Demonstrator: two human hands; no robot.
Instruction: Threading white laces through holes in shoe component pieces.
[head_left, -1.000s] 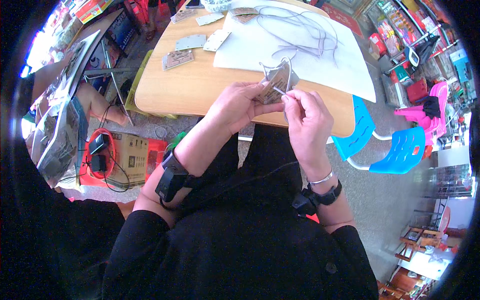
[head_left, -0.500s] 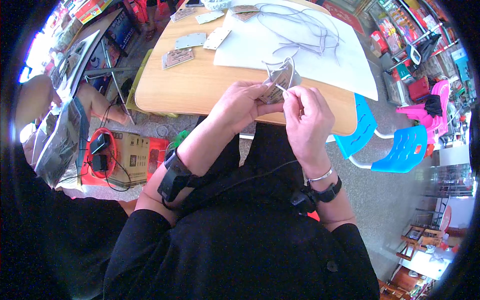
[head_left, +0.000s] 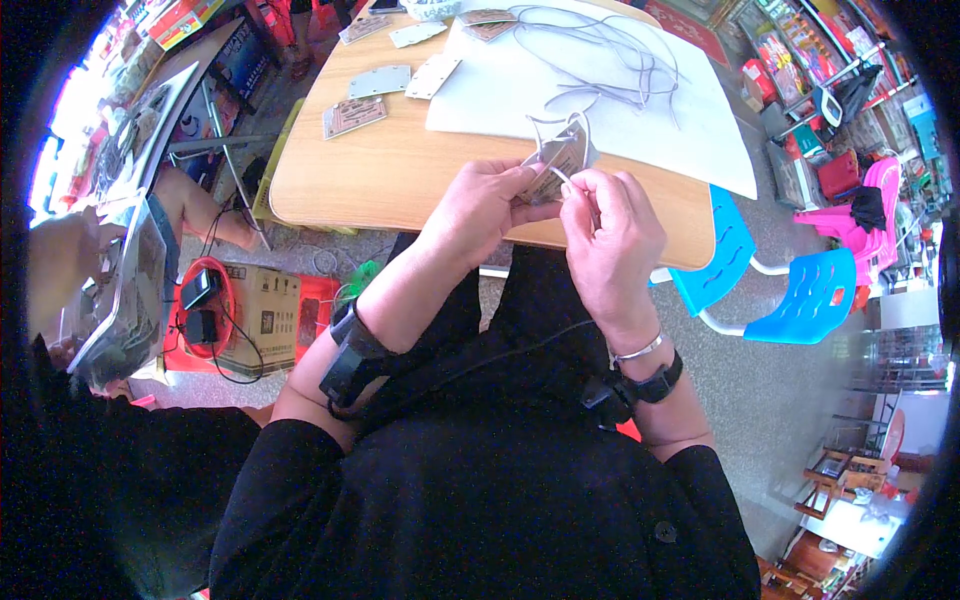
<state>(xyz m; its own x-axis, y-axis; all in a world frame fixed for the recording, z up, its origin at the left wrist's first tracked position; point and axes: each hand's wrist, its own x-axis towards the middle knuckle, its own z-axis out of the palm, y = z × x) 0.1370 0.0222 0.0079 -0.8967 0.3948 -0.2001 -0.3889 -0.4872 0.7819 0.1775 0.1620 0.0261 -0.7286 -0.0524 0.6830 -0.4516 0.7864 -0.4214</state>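
Head view
Left hand (head_left: 480, 205): raised over the near edge of the surface, fingers curled and pinching a small flat card (head_left: 556, 165) from its left side.
Right hand (head_left: 610, 235): just beside the left, fingertips pressed together on a thin pale cord (head_left: 562, 176) at the card's lower edge.
Small flat card: held tilted between both hands, above the surface's front rim, with a pale loop of cord arching over its top.
Surface (head_left: 400, 170): a rounded wooden table top.
White sheet (head_left: 640, 120): lies on the far right part of the surface, beyond the hands.
Loose cords (head_left: 610, 55): a tangle of grey strands resting on the white sheet.
Other cards (head_left: 378, 82): several flat pieces lying well apart from the hands, at the far left of the surface.
Blue chair (head_left: 800, 295): on the floor to the right of the surface.
Cardboard box (head_left: 255, 315): on the floor at lower left.
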